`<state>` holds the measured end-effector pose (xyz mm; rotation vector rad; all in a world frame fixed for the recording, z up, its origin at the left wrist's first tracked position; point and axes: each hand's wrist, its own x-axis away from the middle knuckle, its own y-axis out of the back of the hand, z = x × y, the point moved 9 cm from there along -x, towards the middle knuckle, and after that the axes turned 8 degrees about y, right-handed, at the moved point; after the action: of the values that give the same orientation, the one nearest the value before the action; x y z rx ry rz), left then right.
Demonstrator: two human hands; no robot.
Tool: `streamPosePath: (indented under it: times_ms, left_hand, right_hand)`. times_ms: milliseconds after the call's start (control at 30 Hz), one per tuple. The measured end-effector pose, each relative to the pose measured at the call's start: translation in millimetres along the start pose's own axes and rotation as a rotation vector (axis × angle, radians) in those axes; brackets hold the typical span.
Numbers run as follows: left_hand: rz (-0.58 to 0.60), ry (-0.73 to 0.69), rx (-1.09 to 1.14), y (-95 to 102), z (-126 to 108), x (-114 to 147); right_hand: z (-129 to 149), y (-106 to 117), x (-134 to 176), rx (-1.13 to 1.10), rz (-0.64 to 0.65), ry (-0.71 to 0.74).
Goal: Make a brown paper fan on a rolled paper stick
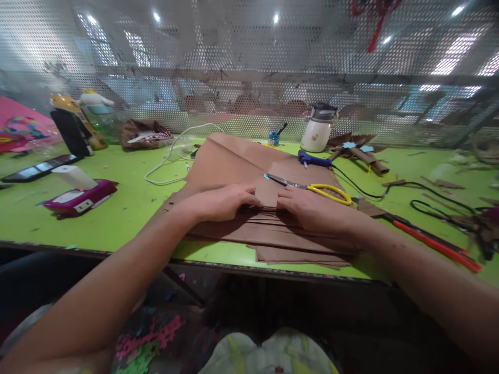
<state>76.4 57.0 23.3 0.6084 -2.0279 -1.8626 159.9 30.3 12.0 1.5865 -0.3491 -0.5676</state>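
Note:
A stack of brown kraft paper sheets (pixel 230 156) lies before me, its layered edges towards the table's front. Near its front edge, my left hand (pixel 234 201) and my right hand (pixel 306 208) face each other, fingers curled on a small piece of brown paper (pixel 267 193) between them. That piece appears folded along its near edge. Scissors (pixel 331 193) with yellow handles lie on the stack just beyond my right hand, blades pointing left. A blue glue gun (pixel 315 160) rests farther back on the stack, its cord running right.
On the green table (pixel 132 208) are a purple power strip (pixel 81 197), a phone (pixel 39 169) and a white cable (pixel 163 182) at left. A white jug (pixel 317 130) stands behind. An orange-and-black long tool (pixel 432 240) lies at right. A perforated metal screen (pixel 249 52) closes the back.

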Motion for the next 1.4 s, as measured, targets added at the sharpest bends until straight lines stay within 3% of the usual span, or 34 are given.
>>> streamPosePath:
  times_ms: [100, 433, 633, 733, 900, 1033, 1167, 1400]
  left_hand:
    - [0.035, -0.015, 0.040, -3.6, 0, 1]
    - [-0.055, 0.027, 0.121, -1.8, 4, -7]
    - [-0.083, 0.139, 0.331, 5.0, 13, -8]
    - [-0.030, 0.179, 0.508, 6.1, 15, -6]
    - [0.208, 0.165, 0.895, -5.6, 0, -2]
    - [0.214, 0.175, 0.945, -8.0, -1, -3]
    - [0.222, 0.214, 0.939, -11.5, 1, -4]
    - [0.121, 0.233, 0.953, -7.0, 3, -5]
  right_hand:
    - [2, 2, 1, 0.013, 0.002, -0.007]
    - [-7, 3, 0, 0.043, -0.040, -0.075]
    - [-15, 5, 3, 0.054, -0.073, -0.200]
    - [-10, 12, 2, 0.032, -0.160, -0.156]
    - [3, 31, 2, -0.022, -0.361, -0.034]
    - [4, 34, 2, -0.071, -0.424, -0.016]
    - [-6, 34, 4, -0.260, -0.465, -0.080]
    - [-34, 21, 7, -0.937, -0.488, -0.309]
